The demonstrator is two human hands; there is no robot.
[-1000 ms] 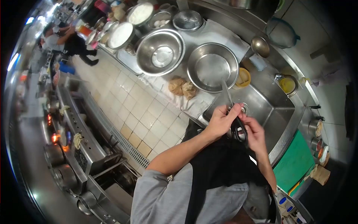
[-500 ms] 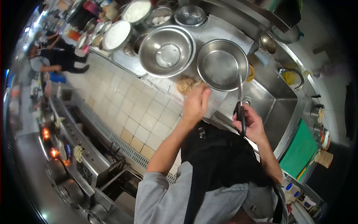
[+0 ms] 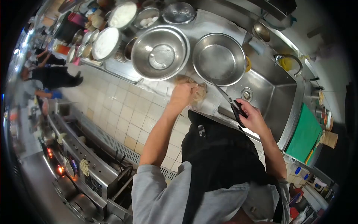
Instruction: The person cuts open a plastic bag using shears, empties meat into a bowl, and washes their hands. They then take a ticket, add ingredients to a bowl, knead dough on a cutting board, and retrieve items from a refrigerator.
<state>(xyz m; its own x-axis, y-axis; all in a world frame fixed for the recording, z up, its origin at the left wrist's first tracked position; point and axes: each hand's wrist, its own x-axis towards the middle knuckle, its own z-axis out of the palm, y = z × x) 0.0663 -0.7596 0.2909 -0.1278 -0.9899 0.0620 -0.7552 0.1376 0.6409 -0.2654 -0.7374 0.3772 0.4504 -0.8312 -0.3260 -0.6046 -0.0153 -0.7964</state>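
My left hand (image 3: pixel 181 93) is closed over two pale brown lumps of food (image 3: pixel 200 92) that lie on the white cloth (image 3: pixel 164 86) at the counter's near edge. My right hand (image 3: pixel 250 114) holds black-handled scissors (image 3: pixel 229 101), blades pointing up-left toward the lumps and the rim of the right steel bowl (image 3: pixel 219 58). A second empty steel bowl (image 3: pixel 160 52) stands to the left of it.
A steel sink (image 3: pixel 269 98) with a drain lies right of the bowls. A green cutting board (image 3: pixel 304 135) is further right. Lidded pots and a bowl of eggs (image 3: pixel 147 21) stand at the back. A stove line (image 3: pixel 80 156) runs along the left; people work far left.
My left hand left the scissors, reached across and came down on the brown lumps. My right hand kept the scissors and tilted their blades from upright toward the lumps.
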